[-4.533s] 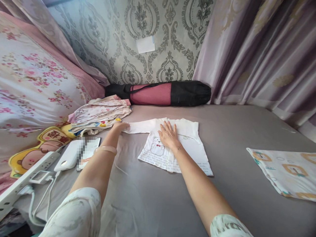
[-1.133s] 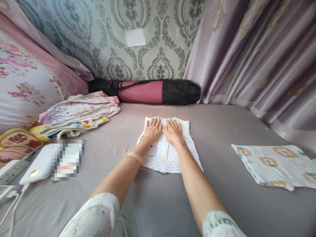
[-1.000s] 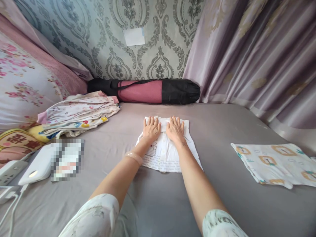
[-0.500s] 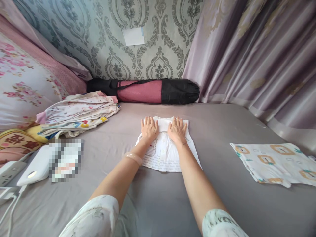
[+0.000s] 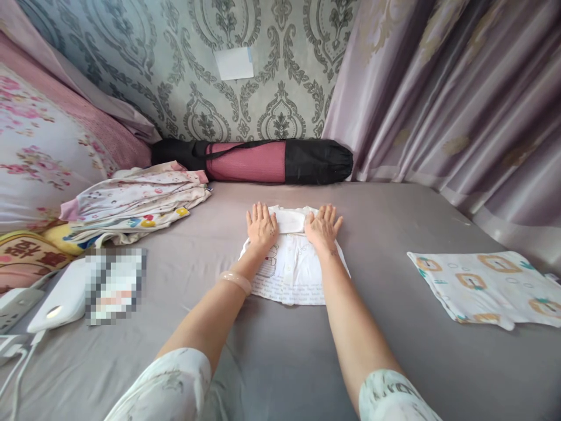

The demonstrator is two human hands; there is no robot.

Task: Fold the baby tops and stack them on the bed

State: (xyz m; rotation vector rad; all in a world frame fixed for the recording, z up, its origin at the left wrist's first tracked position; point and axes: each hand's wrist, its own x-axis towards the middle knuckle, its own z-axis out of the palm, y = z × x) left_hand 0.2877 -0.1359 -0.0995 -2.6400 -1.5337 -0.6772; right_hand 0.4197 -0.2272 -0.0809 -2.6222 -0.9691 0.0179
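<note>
A small white buttoned shirt [image 5: 289,266] lies flat on the grey bed sheet [image 5: 280,351], its top part folded over toward me. Printed text and a cartoon figure show on its front. My left hand [image 5: 262,227] presses flat on the upper left of the shirt, fingers stretched out. On the upper right, my right hand [image 5: 323,228] also lies flat with its fingers spread. Between the two hands the folded white strip is visible; the parts under the palms are hidden.
A rolled pink mat in a black bag [image 5: 245,162] lies along the wall. To the left are piled children's clothes [image 5: 135,202], a white power bank [image 5: 65,295] and a power strip [image 5: 17,310]. A patterned white garment [image 5: 491,286] lies at right, near the curtain [image 5: 394,117].
My right hand has slid a little to the right along the folded part, its fingers spread wider. My left hand has shifted slightly left. The shirt's upper right corner is now covered.
</note>
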